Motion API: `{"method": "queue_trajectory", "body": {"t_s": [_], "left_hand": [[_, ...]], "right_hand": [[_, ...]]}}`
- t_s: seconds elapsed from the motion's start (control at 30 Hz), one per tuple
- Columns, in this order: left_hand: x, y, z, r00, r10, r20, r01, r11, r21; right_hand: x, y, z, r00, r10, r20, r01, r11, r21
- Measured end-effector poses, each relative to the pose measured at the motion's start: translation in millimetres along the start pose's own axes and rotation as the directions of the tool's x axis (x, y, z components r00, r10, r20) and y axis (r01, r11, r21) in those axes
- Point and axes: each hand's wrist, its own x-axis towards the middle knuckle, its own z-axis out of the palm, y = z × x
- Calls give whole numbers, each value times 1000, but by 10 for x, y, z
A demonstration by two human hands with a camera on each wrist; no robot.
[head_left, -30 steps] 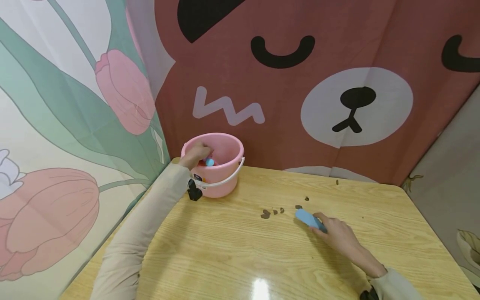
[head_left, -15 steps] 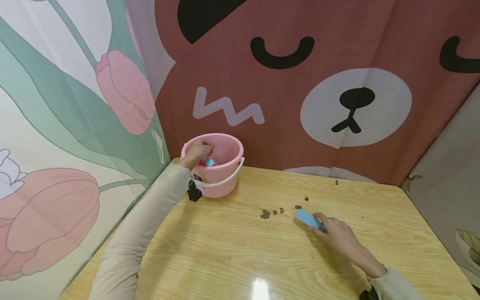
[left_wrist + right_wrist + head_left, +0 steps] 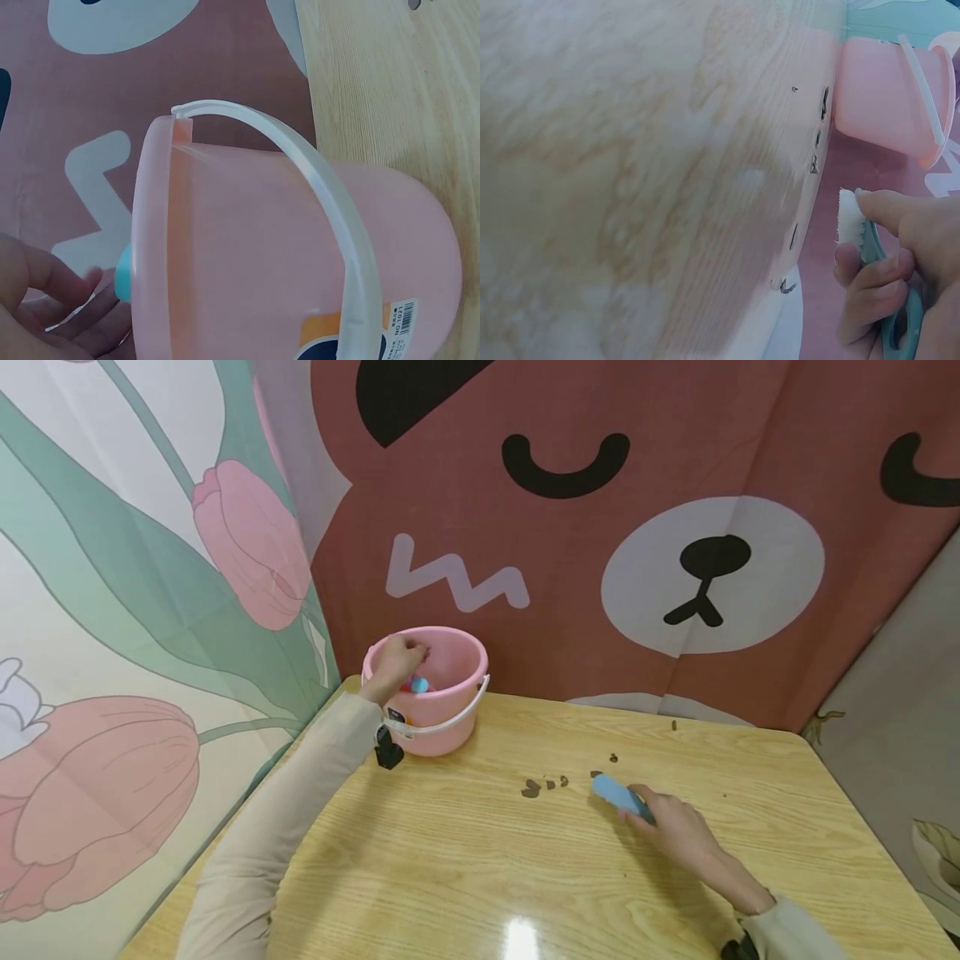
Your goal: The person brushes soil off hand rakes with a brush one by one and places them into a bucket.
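In the head view my left hand [image 3: 401, 660] is over the mouth of a pink bucket [image 3: 438, 735] at the back left, its wrist crossing the near rim. A light-blue rounded end [image 3: 419, 685] shows inside the bucket below the hand. The left wrist view has this teal end [image 3: 123, 274] poking past the rim beside my fingers, which are loosely bent around nothing visible. My right hand [image 3: 678, 831] grips a blue scrub brush [image 3: 618, 795] above the table on the right. White bristles [image 3: 850, 217] and a looped teal handle [image 3: 891, 337] show in the right wrist view.
Dark brown flakes [image 3: 531, 788] lie on the wooden table [image 3: 480, 860], several in a row left of the brush. Another bit [image 3: 673, 724] sits near the back edge. The bucket's white handle [image 3: 450, 720] hangs down in front. Printed cloth [image 3: 570, 627] walls in the back and sides.
My left hand has risen slightly out of the bucket, its fingers coming away from the blue end. The right hand and brush have barely moved.
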Motion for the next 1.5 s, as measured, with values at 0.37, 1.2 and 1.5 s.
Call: {"method": "queue_trajectory", "body": {"t_s": [0.37,1.2,1.5], "left_hand": [[-68,76,-2,997,72,-25,-72,997,-11],[-317,120,181,961,276,-37,-273,959,75],[-360,93,214,952,303,-40,-297,948,118]], "right_hand": [[-30,49,-64,1000,-17,-16,17,1000,-21],[-135,126,-165,998,39,-42,-38,999,38],[-154,165,-193,996,65,-58,-63,998,25]]}}
